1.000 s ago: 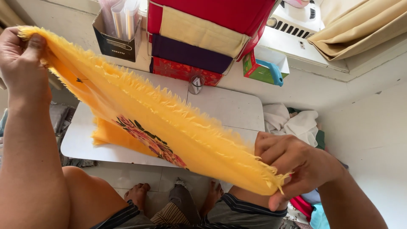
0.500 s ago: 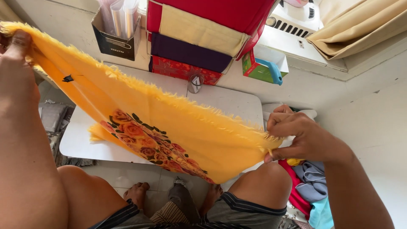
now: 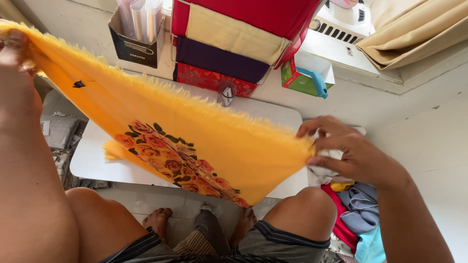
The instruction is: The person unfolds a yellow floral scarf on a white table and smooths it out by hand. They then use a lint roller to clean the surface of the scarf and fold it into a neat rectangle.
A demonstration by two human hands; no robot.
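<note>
Containers first: black open-top cardboard box point(image 3: 135, 46) at 11 o'clock holds clear rolled plastic sleeves point(image 3: 141, 17), standing upright. Green cardboard box with a blue handle-shaped piece point(image 3: 304, 78) at 1 o'clock, against the wall; contents not visible. Small clear glass cup point(image 3: 226, 93) on the white low table point(image 3: 87, 158), just below the stack of folded cloths point(image 3: 234, 41) (red, beige, purple, red patterned, top to bottom); cannot tell what is in the cup.

Cloth: orange fringed cloth with a red rose print point(image 3: 170, 131) is stretched in the air between both hands, above the table and the person's knees. It runs from 10 o'clock down to 3 o'clock. Fringe along the upper edge, rose print on the lower part near 6 o'clock. A second layer of it hangs lower at 8 o'clock, over the table.

Left hand point(image 3: 17, 53) at 10 o'clock: clenched on the cloth's upper left corner, arm raised.
Right hand point(image 3: 348, 153) at 3 o'clock: fingers pinching the cloth's right corner, thumb below, other fingers on top.

Hands are well apart, cloth taut between them.

Heap of crumpled clothes point(image 3: 358, 209) (white, red, grey-blue, teal) on the floor at 4 o'clock, just under the right hand. Beige curtain point(image 3: 414, 34) at 2 o'clock.
</note>
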